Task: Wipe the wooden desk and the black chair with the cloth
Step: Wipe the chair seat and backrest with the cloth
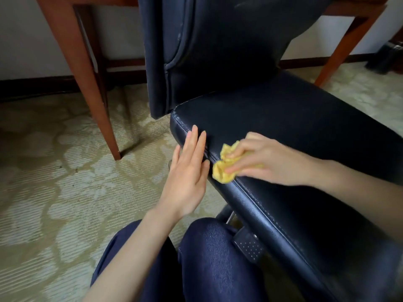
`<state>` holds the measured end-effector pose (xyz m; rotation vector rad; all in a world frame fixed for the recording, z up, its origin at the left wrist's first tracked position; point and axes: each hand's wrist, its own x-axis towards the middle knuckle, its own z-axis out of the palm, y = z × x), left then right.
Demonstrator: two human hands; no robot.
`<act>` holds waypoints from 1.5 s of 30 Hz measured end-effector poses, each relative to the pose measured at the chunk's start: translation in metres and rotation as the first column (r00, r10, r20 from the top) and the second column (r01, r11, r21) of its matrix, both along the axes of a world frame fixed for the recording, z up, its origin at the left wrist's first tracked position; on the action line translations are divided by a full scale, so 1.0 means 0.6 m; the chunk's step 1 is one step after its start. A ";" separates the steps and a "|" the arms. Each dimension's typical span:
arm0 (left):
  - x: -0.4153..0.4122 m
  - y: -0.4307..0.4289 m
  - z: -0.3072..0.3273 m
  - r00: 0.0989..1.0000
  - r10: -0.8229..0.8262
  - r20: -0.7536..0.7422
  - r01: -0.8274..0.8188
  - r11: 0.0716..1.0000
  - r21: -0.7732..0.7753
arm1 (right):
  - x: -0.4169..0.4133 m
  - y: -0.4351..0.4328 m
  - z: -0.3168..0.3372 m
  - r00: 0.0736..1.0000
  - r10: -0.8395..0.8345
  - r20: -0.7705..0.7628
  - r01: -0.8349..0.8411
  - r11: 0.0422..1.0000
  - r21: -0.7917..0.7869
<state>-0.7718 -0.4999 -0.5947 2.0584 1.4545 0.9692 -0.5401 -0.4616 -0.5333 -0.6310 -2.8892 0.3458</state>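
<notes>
- Carpet (54, 192): pale, leaf pattern, covers the floor under everything.
- Black chair (294, 131): padded seat plus tall backrest (218, 51), leather-like cover, faint dusty streaks near backrest top. Prob smooth and a bit slippery, firm enough to press on. Likely to swivel or roll under a sideways push, so better braced at the seat edge than at the backrest.
- Wooden bench (72, 40): behind the chair, only reddish legs and a low rail in view, top out of frame. Hard, stiff, no handling worry. Can't tell if wiped yet.
- Knees in dark blue denim (207, 258): bottom of view, close to the seat's near end.
- Right grip (268, 162): fingers curled over the cloth, pressing it onto the seat by the stitched side seam.
- Left grip (187, 171): released, fingers straight, holding nothing, laid flat along the seat's side edge just beside the cloth. Looks like steadying.
- Cloth (224, 168): yellow, bunched, on the seat edge, partly under the right grip. Soft, light, limp, no risk if dropped. Best kept wadded under the palm w/ fingers on top, as now. Loose folds stick out toward the left grip.
- Paddle lever (248, 247): under the seat, dotted texture, near the knees. Easy to bump.
- Brands, labels, writing: none legible anywhere.
- Step in hand, by the look of it: seat wipe along the side seam.
</notes>
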 end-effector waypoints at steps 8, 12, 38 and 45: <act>0.038 -0.022 0.007 0.996 0.054 -0.076 -0.065 0.986 -0.155 | -0.077 0.050 0.015 0.842 -0.518 -0.149 0.491 0.852 -0.182; 0.042 -0.023 0.013 0.976 0.077 -0.204 -0.110 0.982 -0.155 | -0.059 -0.011 0.011 0.854 -0.503 -0.132 0.488 0.863 -0.134; 0.046 -0.042 0.018 0.994 0.064 -0.091 -0.079 0.981 -0.178 | 0.008 -0.201 0.013 0.914 -0.046 0.404 -0.126 0.912 0.389; 0.025 -0.039 0.016 0.987 0.027 -0.157 -0.057 0.980 -0.192 | -0.069 -0.132 0.005 0.915 -0.302 0.266 0.155 0.874 0.461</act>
